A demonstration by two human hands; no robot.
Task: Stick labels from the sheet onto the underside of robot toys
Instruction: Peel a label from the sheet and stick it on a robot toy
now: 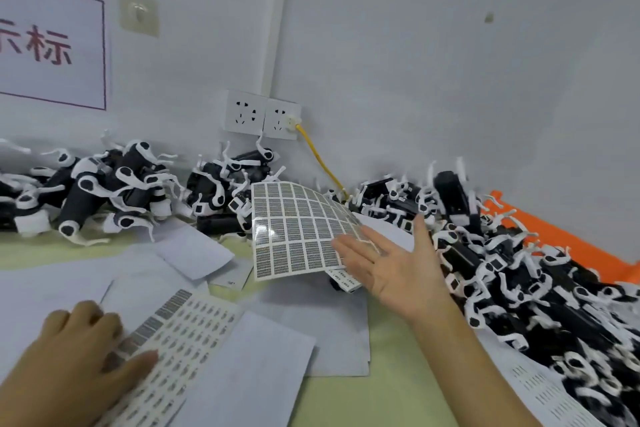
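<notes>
Right hand (391,263) spread flat, fingers straight, touching raised label sheet (298,229) at its right edge. Left hand (79,354) relaxed, resting on second sheet (187,333) on bench (388,399). Toys (512,274) heaped right and rear.

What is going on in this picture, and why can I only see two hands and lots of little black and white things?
The picture comes from a camera worn on a person's head, looking forward and down, so you see only their arms and hands. There is no machine here. The left hand rests on a label sheet lying flat on the table. The right hand is open, its fingers lying on a second sheet of labels that curves up off the table. Neither hand has a grip on a toy. The little black and white things are robot toys: one pile on the left along the wall and a bigger pile on the right. White papers lie scattered between them. On the wall are power sockets with a yellow cable.
</notes>
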